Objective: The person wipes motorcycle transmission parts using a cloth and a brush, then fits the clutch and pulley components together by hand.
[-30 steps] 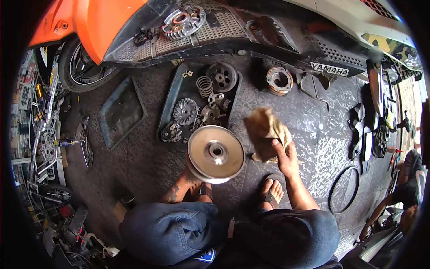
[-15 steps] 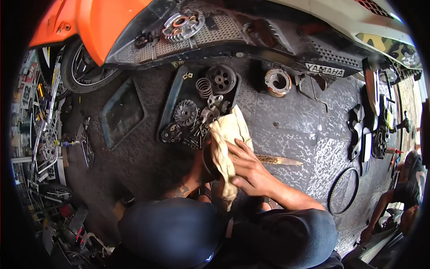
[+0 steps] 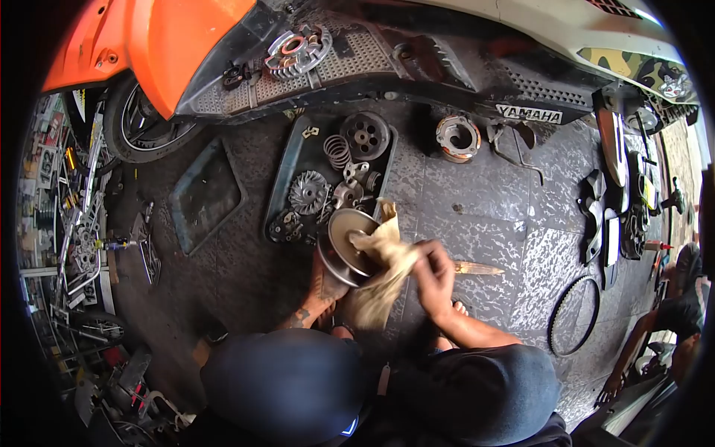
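Note:
My left hand (image 3: 320, 289) grips a round metal scooter pulley (image 3: 341, 228) from its left and lower side, its disc face tilted upward. In my right hand (image 3: 435, 277) a cream cloth (image 3: 378, 292) is bunched between the fingers, blurred by motion. Part of the cloth lies over the pulley's hub and right side, and the rest hangs below. Just beyond the pulley is a dark tray (image 3: 281, 165) with a coil spring (image 3: 337, 151), a perforated round drum (image 3: 365, 135), a finned fan disc (image 3: 309, 191) and small metal parts.
A Yamaha scooter (image 3: 521, 113) stands across the far side, a gear-rimmed part (image 3: 299, 51) on its footboard. On the floor are a second tray (image 3: 179, 223), a ring-shaped part (image 3: 457, 139), a wooden-handled tool (image 3: 480, 268) and a drive belt (image 3: 553, 324). Another person's arm (image 3: 631, 349) shows at right.
The cloth, earlier draped over the pulley with my right hand flat on it, is now pulled rightward and bunched in that hand. The pulley's face has come into view.

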Available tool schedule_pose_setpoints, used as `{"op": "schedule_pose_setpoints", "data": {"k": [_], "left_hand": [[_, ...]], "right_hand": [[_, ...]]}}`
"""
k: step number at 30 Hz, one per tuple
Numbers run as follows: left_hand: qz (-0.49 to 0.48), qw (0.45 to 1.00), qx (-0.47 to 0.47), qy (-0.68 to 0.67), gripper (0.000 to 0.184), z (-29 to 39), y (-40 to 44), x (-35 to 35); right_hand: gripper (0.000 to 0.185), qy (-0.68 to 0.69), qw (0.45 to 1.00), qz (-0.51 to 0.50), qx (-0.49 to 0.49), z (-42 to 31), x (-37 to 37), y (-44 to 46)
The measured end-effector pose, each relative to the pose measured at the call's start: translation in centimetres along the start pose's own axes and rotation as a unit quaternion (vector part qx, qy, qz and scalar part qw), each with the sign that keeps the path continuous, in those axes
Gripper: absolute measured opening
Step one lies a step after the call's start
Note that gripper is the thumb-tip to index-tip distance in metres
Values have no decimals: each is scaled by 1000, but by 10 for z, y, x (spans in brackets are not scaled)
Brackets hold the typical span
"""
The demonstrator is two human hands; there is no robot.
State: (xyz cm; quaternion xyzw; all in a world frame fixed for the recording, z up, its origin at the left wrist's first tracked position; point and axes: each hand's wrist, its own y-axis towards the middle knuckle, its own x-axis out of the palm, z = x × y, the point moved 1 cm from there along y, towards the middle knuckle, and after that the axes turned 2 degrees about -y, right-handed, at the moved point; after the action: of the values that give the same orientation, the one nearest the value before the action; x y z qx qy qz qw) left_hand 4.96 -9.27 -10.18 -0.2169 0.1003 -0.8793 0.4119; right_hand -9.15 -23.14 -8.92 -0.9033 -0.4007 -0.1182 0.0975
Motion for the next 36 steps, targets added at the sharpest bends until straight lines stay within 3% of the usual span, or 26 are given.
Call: {"op": "schedule_pose_setpoints", "data": {"k": [1, 2, 5, 6, 9, 15, 16, 17, 19, 20, 23, 25, 27, 28, 29, 30, 31, 33, 36], "left_hand": [[67, 933, -123, -332, 57, -6, 1, 3], [66, 903, -152, -396, 56, -7, 1, 5], [-22, 958, -120, -261, 55, -9, -3, 9], [-42, 968, -110, -220, 54, -10, -4, 12], [-64, 983, -81, -153, 52, -12, -6, 15], [9, 988, -12, -154, 49, -2, 0, 2], [26, 989, 8, -144, 49, 2, 3, 0], [42, 991, 27, -121, 48, 5, 6, -1], [68, 993, 75, -52, 47, 10, 15, 2], [73, 992, 101, -1, 47, 12, 19, 4], [83, 967, 172, 168, 45, 15, 26, 11], [77, 932, 210, 284, 44, 20, 28, 11], [57, 855, 192, 479, 34, 23, 25, 6], [52, 821, 190, 535, 31, 21, 27, 3], [57, 823, 187, 533, 31, 22, 25, 4], [46, 819, 148, 553, 32, 22, 22, 5], [34, 812, 109, 572, 33, 23, 20, 5], [34, 824, 157, 544, 33, 19, 18, 3], [-13, 821, 122, 557, 31, 18, 11, 6]], "right_hand": [[20, 80, 992, 98, -4, 19, -5, 8], [25, 60, 993, 99, 9, 19, -7, 12], [37, -52, 998, 30, 25, 12, 2, 7], [45, 5, 998, -18, 57, 7, 7, 2], [65, -14, 992, -117, 32, -10, 4, 8], [65, 40, 981, -133, 136, -18, -5, -9], [58, 22, 983, -141, 113, -17, -1, -13], [68, 41, 977, -149, 145, -14, 2, -21], [78, 109, 979, -156, 76, -2, 7, -20], [82, 121, 974, -172, 86, -6, 9, -19], [88, 90, 970, -203, 95, -9, 10, -20], [90, -82, 978, -173, 82, -7, 11, -26], [94, -43, 980, -179, 78, -11, 13, -25], [95, -190, 954, -226, 55, -13, 11, -23], [97, -334, 903, -270, 30, -14, 8, -22], [99, -379, 881, -283, -26, -8, 6, -24], [99, -378, 879, -288, -26, -6, 7, -27], [104, -368, 881, -298, -12, -4, 8, -31], [106, -395, 862, -309, -77, -8, 14, -21]]}}
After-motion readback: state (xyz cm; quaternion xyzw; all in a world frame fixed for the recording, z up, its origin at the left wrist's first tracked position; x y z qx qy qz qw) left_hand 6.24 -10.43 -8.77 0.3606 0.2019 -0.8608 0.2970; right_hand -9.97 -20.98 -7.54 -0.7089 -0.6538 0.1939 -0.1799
